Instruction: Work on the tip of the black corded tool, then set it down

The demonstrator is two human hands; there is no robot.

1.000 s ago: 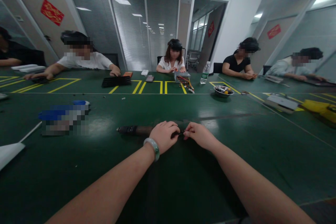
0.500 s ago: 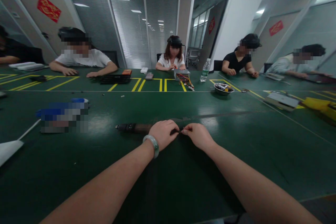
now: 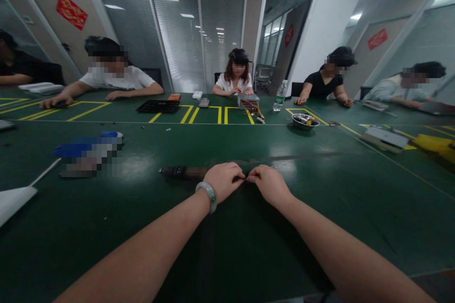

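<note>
A long dark tool lies on the green table, with a black ribbed front end, a metal tip to the left and a brownish body. My left hand, a jade-coloured bangle on its wrist, rests over the tool's right part and hides it. Its fingers are closed in a pinch. Just to the right, my right hand pinches with thumb and fingertips. The fingertips of both hands nearly meet around a small dark bit, too hidden to name.
A blurred blue and white item lies on the left, near a white object with a cord. Across the table are a black tray, a water bottle, a metal bowl and a metal box with wires. Several people sit opposite.
My hands keep almost the same pose, fingertips still together. The view has shifted slightly. Across the table, the white-shirted person's arm at left has stretched outward over a dark object.
</note>
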